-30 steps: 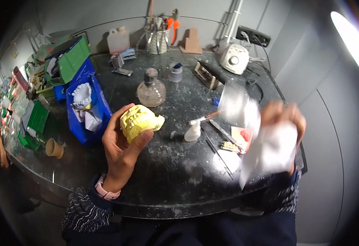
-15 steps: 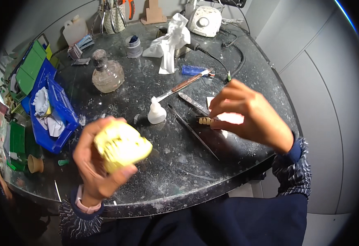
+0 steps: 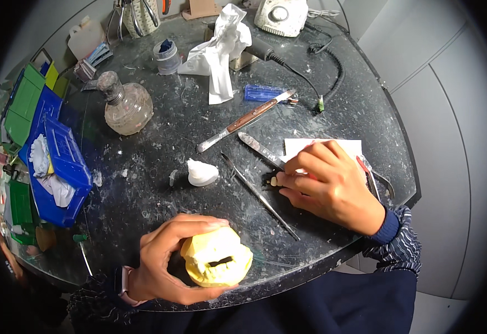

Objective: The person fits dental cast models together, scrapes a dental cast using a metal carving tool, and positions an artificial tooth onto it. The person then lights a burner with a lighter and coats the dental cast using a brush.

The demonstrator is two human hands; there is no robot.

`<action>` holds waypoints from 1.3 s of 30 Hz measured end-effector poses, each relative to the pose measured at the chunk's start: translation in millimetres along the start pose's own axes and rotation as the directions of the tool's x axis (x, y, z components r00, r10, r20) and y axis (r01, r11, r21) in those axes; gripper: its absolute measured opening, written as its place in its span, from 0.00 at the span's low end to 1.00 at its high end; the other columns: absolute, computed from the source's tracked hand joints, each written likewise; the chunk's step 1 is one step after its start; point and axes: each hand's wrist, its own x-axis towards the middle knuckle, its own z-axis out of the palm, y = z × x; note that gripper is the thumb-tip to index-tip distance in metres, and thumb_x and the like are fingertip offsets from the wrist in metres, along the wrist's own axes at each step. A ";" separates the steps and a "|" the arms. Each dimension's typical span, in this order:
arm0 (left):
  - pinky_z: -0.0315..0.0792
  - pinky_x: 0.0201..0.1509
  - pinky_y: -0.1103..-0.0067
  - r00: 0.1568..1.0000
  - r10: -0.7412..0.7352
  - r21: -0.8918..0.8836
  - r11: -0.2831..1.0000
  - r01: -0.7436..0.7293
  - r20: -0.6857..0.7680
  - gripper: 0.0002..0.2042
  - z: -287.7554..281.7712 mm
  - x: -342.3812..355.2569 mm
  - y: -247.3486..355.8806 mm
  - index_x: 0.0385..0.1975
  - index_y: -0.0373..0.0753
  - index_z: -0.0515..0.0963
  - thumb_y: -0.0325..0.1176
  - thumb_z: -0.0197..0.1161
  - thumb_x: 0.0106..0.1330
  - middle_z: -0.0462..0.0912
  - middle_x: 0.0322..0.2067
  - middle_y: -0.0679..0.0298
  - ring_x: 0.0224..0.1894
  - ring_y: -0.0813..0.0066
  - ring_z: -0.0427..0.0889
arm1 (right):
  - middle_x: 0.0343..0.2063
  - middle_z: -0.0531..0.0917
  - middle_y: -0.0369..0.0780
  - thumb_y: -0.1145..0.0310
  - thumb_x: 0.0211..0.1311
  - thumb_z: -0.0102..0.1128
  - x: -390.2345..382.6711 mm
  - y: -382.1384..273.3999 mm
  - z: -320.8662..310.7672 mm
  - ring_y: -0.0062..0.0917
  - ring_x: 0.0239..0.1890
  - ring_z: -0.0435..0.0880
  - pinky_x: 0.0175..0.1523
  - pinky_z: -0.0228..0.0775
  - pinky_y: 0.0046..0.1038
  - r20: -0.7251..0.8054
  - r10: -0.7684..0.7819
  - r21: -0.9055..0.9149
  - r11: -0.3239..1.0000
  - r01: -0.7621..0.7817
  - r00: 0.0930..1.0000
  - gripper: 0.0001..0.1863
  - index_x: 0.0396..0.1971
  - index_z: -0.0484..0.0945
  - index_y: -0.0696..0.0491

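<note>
My left hand (image 3: 165,261) is wrapped round a yellow plaster dental model (image 3: 215,259) near the front edge, with a dark gap showing among its teeth. My right hand (image 3: 332,189) has its fingertips closed on small cream artificial teeth (image 3: 274,181), partly hidden, beside a white card (image 3: 299,145). A metal spatula (image 3: 251,142) and a thin steel instrument (image 3: 260,197) lie left of that hand. Red-handled tools (image 3: 371,178) sit partly behind it. A white lumpy object (image 3: 201,173) stands between my hands.
Glass flask (image 3: 126,114), blue and green bins (image 3: 60,206), crumpled paper (image 3: 221,72), wooden-handled knife (image 3: 249,117), blue plastic piece (image 3: 263,92) and a white control unit (image 3: 279,16) with coiled cable occupy the dark worktop (image 3: 182,145). Another person's arm (image 3: 10,259) shows at far left.
My left hand has brought the yellow model down toward the front edge. My right hand has released the white paper, now farther back, and moved onto the small teeth by the card.
</note>
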 end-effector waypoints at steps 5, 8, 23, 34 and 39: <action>0.79 0.48 0.69 0.999 -0.029 -0.006 1.000 0.029 0.014 0.38 -2.2 3.2 -3.9 0.48 0.29 0.67 0.30 0.80 0.33 0.76 0.43 0.44 0.45 0.55 0.82 | 0.29 0.74 0.33 0.70 0.42 0.67 4.2 -6.2 0.6 0.22 0.35 0.74 0.51 0.67 0.32 -0.010 -0.042 -0.119 0.992 0.040 0.999 0.08 0.25 0.78 0.53; 0.79 0.48 0.69 0.999 -0.032 -0.014 0.999 0.033 0.017 0.38 -2.1 3.9 -7.1 0.48 0.29 0.67 0.30 0.80 0.33 0.76 0.43 0.44 0.45 0.56 0.82 | 0.30 0.75 0.33 0.70 0.43 0.67 4.2 -3.6 -0.1 0.23 0.36 0.75 0.56 0.66 0.36 0.001 -0.008 -0.074 0.997 0.008 1.000 0.08 0.26 0.79 0.53; 0.77 0.50 0.72 0.999 -0.001 -0.014 1.000 0.001 -0.038 0.36 1.1 0.3 -4.8 0.47 0.29 0.68 0.31 0.80 0.35 0.76 0.44 0.45 0.46 0.59 0.81 | 0.29 0.80 0.31 0.69 0.40 0.72 4.1 -9.0 3.6 0.23 0.36 0.78 0.62 0.61 0.44 -0.019 0.060 -0.128 0.990 -0.062 0.998 0.11 0.28 0.82 0.49; 0.77 0.48 0.74 0.998 0.023 0.014 1.000 -0.022 -0.060 0.35 -0.9 -0.1 -3.1 0.47 0.29 0.70 0.33 0.80 0.36 0.77 0.44 0.45 0.45 0.62 0.82 | 0.32 0.78 0.33 0.77 0.39 0.69 5.0 -25.3 12.4 0.25 0.38 0.78 0.64 0.60 0.48 -0.023 0.012 -0.356 0.934 -0.019 1.000 0.14 0.30 0.79 0.53; 0.77 0.49 0.75 0.997 0.035 0.022 0.999 -0.033 -0.070 0.35 -0.3 -1.4 -1.9 0.47 0.30 0.70 0.33 0.80 0.37 0.77 0.44 0.45 0.45 0.63 0.82 | 0.32 0.76 0.35 0.74 0.42 0.65 8.4 -18.0 14.1 0.24 0.37 0.77 0.64 0.60 0.44 -0.051 -0.019 -0.384 0.923 -0.002 0.999 0.08 0.27 0.78 0.55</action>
